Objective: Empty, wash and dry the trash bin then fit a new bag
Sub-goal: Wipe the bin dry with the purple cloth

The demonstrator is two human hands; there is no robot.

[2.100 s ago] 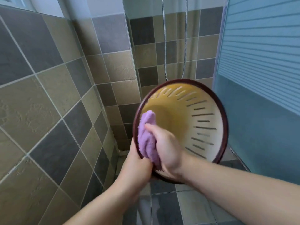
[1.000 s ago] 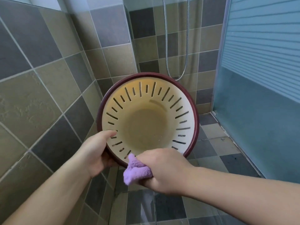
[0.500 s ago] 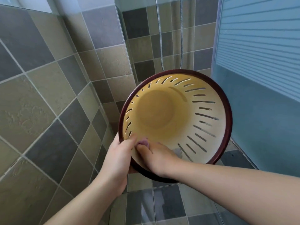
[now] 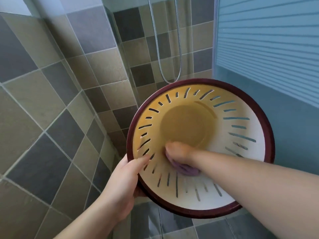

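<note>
The trash bin (image 4: 245,171) is a cream, slotted plastic basket with a dark red rim, held in the air with its mouth turned toward me. My left hand (image 4: 124,180) grips its lower left rim, thumb over the inside edge. My right hand (image 4: 179,152) reaches deep inside, near the bin's bottom, fingers closed on a purple cloth (image 4: 186,169) that presses against the lower inner wall. Most of the cloth is hidden under the hand and wrist.
I stand in a tiled shower corner. A tiled wall (image 4: 51,100) is close on the left. A metal shower hose (image 4: 165,49) hangs behind the bin. A frosted blue glass panel (image 4: 269,49) closes the right side. Floor tiles (image 4: 172,226) lie below.
My right hand with the cloth has gone from the bin's rim deeper inside toward the bottom. The bin has tilted and shifted slightly right and down. My left hand keeps its grip.
</note>
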